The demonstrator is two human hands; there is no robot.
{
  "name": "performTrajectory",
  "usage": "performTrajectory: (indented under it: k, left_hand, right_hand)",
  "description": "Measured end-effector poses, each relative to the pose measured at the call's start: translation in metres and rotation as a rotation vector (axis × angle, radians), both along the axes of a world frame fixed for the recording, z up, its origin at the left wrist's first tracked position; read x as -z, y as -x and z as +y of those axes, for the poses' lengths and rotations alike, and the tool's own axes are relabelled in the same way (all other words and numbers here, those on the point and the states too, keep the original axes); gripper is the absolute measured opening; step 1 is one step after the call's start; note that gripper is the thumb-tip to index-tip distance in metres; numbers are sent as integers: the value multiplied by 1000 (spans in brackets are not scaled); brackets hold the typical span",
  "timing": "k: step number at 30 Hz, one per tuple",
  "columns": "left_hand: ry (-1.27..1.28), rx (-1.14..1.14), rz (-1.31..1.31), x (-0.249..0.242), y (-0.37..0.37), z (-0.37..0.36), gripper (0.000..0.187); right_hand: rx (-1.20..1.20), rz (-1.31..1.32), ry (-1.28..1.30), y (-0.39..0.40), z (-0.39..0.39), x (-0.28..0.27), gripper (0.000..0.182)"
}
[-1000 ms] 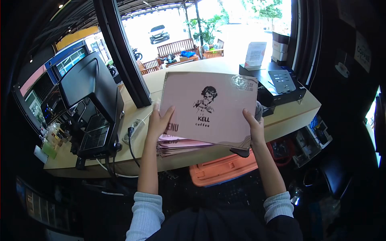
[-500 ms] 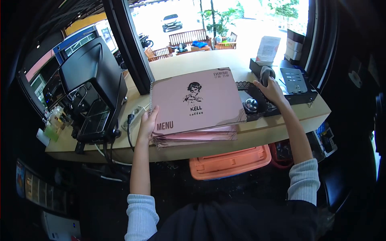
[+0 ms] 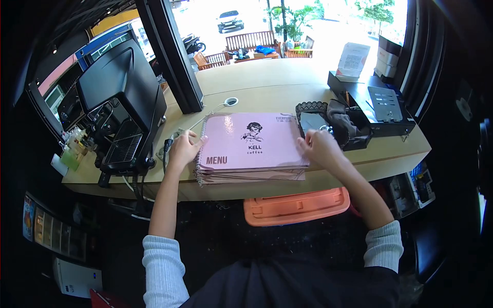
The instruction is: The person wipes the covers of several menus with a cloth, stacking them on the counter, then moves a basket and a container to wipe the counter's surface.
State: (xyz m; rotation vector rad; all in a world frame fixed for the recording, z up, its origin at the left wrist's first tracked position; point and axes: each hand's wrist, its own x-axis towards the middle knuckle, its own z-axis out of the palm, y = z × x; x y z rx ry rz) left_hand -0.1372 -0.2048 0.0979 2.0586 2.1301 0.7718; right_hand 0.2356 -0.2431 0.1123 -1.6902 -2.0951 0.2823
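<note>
A stack of pink spiral-bound menus [image 3: 257, 128] lies on the counter, its top cover reading "MENU" and "KELL coffee". My left hand [image 3: 185, 150] is at the spiral side, thumb against the cover's edge and fingers bent. At the opposite edge my right hand [image 3: 323, 149] has its fingers curled, with the thumb side against the menus. Just behind that hand, a shiny metal bell [image 3: 327, 129] is partly hidden. A crumpled dark grey cloth [image 3: 343, 120] rests on a black lace-edged tray [image 3: 310, 107], out of my hands.
To the left stands a black espresso machine [image 3: 120, 97], with a power cord near my left hand. A black box [image 3: 395, 126] with a sign stand [image 3: 352, 60] sits at the right. Below the counter [image 3: 246, 92] is an orange bin lid [image 3: 298, 206].
My right hand has let go of the grey cloth and moved left to the menus' edge. The top menu, raised and tilted before, now lies flat on the stack.
</note>
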Motion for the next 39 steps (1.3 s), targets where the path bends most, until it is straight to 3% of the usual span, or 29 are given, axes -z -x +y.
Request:
performTrajectory:
  k: [3,5,6,9,10,13,14,15,17,21,24,26,29,31,36,39]
  left_hand:
    - [-100,-29,10,11,19,5,62]
    - [482,101,-366,18,33,11,72]
    - [426,196,-507,19,22,-5,78]
    - [368,203,-639,12,11,-17,81]
    - [639,144,-777,12,21,-9,82]
    - [583,293,-795,50,41,17,79]
    - [627,185,-851,56,45,25,75]
    - [631,193,-853,49,39,22,75]
    - [641,184,-894,28,24,7,81]
    - [772,164,-999,38,34,26,93]
    - [756,173,-938,46,42,40,103]
    - [952,115,-932,46,50,47,110]
    - [980,156,-909,36,48,44,116]
    - [974,110,-890,38,48,48,108]
    - [975,87,-972,21,35,35,105]
    - [770,276,-997,32,39,46,106]
  right_hand:
    - [34,-49,96,11,-3,24,43]
    - [61,2,115,12,-1,33,51]
    - [79,30,171,14,-1,32,55]
    - [87,87,259,17,4,39,63]
    - [83,116,289,16,5,44,68]
    - [65,279,344,13,12,54,73]
    - [72,338,331,12,15,62,75]
    - [80,336,331,12,17,68,75]
    - [113,590,366,15,19,75,71]
    - [169,782,462,26,10,60,67]
    - [264,909,509,27,9,59,61]
    - [295,963,543,24,11,63,56]
    - [301,1125,626,15,12,71,43]
    - [289,1282,692,16,11,77,37]
    - [268,1249,671,26,16,88,37]
    - [190,1177,699,30,18,82,43]
